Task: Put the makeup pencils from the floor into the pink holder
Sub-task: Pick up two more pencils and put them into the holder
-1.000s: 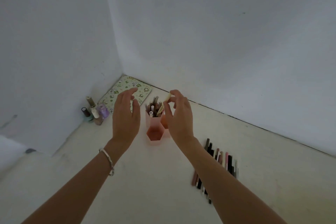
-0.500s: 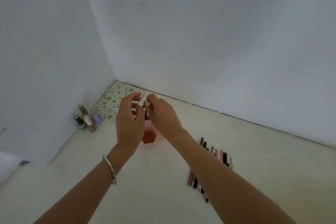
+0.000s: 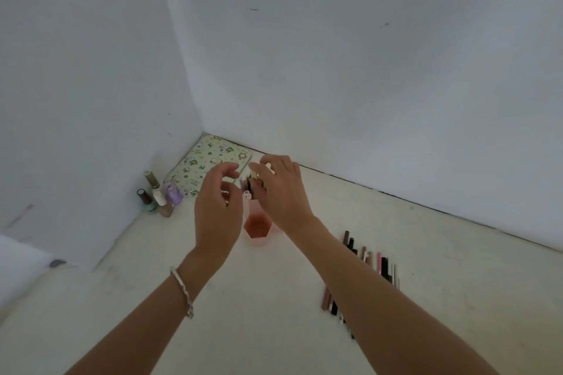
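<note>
The pink holder [image 3: 257,226] stands on the floor between my hands, its front hexagonal cell showing open. Several pencils [image 3: 247,189] stick up from its rear cell, mostly hidden by my fingers. My right hand [image 3: 281,192] hovers over that rear cell, fingertips pinched on a pale makeup pencil [image 3: 253,175] held among the others. Just left of the holder, my left hand [image 3: 217,207] is held with fingers curled and apart, holding nothing. A row of makeup pencils [image 3: 367,263] lies on the floor to the right, partly hidden under my right forearm.
Several nail polish bottles [image 3: 158,196] stand by the left wall. A flat green patterned case [image 3: 210,166] lies in the corner behind the holder. White walls close off the left and back.
My right hand has moved left with the pale pencil, over the holder's rear cell. My left hand has drawn in close beside it.
</note>
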The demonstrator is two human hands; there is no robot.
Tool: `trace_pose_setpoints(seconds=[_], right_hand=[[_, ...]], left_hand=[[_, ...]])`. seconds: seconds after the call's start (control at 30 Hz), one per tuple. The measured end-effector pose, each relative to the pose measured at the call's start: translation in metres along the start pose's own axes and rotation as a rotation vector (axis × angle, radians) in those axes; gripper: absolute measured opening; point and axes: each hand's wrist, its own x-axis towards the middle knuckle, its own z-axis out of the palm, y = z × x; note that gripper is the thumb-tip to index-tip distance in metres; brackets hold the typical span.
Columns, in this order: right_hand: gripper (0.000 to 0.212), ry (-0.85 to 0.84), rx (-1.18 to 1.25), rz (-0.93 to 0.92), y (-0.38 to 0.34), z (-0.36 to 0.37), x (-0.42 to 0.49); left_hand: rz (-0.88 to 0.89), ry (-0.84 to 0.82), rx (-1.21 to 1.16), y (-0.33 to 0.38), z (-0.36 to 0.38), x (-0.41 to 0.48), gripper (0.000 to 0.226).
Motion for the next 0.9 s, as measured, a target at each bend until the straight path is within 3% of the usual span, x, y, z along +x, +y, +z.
trace_pose_setpoints(seconds=[0.1, 0.17, 0.27, 0.4, 0.47, 0.57, 0.77, 0.9], right_hand=[[0.028, 0.006, -0.019, -0.005, -0.002, -0.007, 0.012], [0.044, -0.019, 0.075, 0.041, 0.000, -0.018, 0.017], [0.058, 0.205, 0.231, 0.151, 0.013, -0.047, 0.015], [0.048, 0.408, 0.274, 0.291, 0.046, -0.088, -0.001], [0.043, 0.395, 0.273, 0.348, 0.062, -0.099, -0.015], [0.037, 0.327, 0.258, 0.453, 0.086, -0.107, -0.047], [0.029, 0.243, 0.212, 0.614, 0.116, -0.100, -0.101], [0.028, 0.207, 0.217, 0.698, 0.127, -0.089, -0.120]], left_hand=[[-0.026, -0.028, 0.010, 0.004, 0.006, -0.006, 0.036], [-0.044, -0.019, 0.004, 0.009, 0.011, -0.011, 0.032], [-0.013, -0.053, -0.020, 0.018, 0.023, -0.028, 0.024], [0.001, -0.463, 0.170, 0.019, 0.069, -0.066, 0.023], [-0.080, -0.673, 0.369, 0.010, 0.096, -0.083, 0.013], [-0.203, -0.843, 0.551, 0.001, 0.130, -0.101, 0.024], [-0.284, -0.878, 0.656, 0.003, 0.163, -0.119, 0.029], [-0.385, -0.833, 0.583, 0.002, 0.170, -0.122, 0.030]])
